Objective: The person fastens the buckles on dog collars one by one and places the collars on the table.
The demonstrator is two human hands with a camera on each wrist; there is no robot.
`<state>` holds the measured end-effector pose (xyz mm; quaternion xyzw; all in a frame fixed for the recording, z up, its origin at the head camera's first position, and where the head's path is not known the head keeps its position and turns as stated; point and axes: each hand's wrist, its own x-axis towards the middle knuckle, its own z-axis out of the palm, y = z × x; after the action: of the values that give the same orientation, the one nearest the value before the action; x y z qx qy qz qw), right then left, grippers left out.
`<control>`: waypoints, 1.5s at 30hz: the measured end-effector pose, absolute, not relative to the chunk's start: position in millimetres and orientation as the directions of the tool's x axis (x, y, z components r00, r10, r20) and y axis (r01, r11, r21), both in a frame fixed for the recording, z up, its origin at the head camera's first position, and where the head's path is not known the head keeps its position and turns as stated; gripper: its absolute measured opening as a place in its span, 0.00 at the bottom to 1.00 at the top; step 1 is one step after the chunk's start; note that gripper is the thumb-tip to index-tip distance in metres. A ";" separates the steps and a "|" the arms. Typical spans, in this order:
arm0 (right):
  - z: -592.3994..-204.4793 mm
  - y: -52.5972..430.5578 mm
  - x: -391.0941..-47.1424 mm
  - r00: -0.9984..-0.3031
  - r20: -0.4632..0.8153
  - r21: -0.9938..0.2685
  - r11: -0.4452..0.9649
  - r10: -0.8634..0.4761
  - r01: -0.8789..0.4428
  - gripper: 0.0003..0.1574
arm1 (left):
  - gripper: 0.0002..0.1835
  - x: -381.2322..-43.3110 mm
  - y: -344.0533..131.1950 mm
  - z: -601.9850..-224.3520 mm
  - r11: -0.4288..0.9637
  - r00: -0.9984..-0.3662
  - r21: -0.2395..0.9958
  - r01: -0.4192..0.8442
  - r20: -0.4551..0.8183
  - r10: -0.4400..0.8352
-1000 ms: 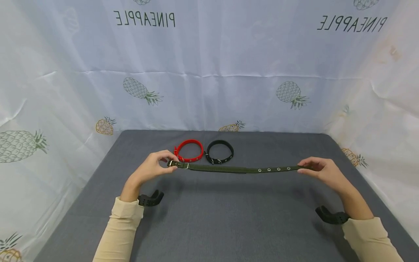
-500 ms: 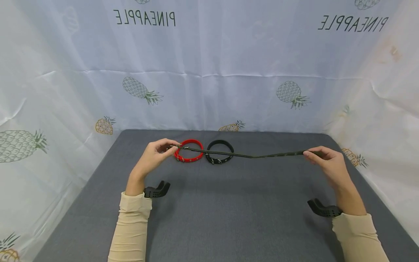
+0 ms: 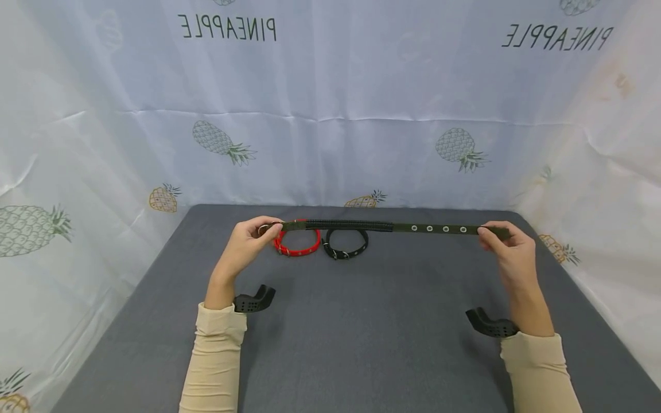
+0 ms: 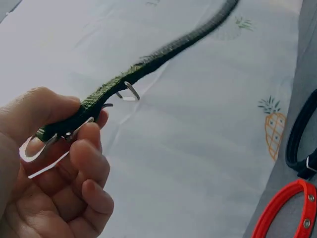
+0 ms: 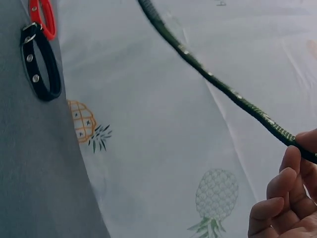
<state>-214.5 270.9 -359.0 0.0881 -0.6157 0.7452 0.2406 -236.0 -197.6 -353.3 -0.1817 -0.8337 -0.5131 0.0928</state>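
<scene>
Stretched level above the table is a dark green collar, with a black padded stretch and several metal eyelets towards its right end. My left hand pinches the buckle end; the left wrist view shows the metal buckle by the fingers and a metal loop further along the strap. My right hand pinches the other end between thumb and fingers. Behind the strap, a red collar and a black collar lie buckled into rings; the strap hides part of each in the head view.
A grey cloth-covered table lies under both hands. White curtain with pineapple prints hangs behind it and at both sides. Each wrist carries a black mount.
Both hands have risen and moved away from me with the green collar. The strap has turned over, from its loop side through edge-on to its black padded side.
</scene>
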 end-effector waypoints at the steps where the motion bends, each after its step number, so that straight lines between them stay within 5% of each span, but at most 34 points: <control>1: -358.3 268.1 -215.2 -0.866 0.428 -0.873 -0.127 0.259 -0.470 0.15 | 0.12 -235.6 -196.6 -352.7 0.406 -0.915 0.820 0.404 0.350 0.203; 12: -351.4 239.6 -220.6 -0.836 0.524 -0.819 -0.171 0.162 -0.547 0.13 | 0.11 -233.6 -183.4 -351.7 0.351 -0.887 0.815 0.461 0.418 0.196; 36: -342.3 195.7 -224.1 -0.833 0.530 -0.843 0.001 -0.160 -0.537 0.13 | 0.15 -227.4 -162.0 -352.5 0.186 -0.855 0.850 0.493 0.433 0.287; 45: -338.8 177.4 -224.2 -0.801 0.548 -0.834 -0.078 -0.241 -0.546 0.15 | 0.17 -223.6 -153.7 -348.7 0.126 -0.823 0.845 0.519 0.455 0.339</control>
<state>-224.2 177.4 -338.8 0.2939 -0.6693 0.6729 0.1136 -223.6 -153.7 -348.7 -0.2874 -0.7467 -0.5951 0.0754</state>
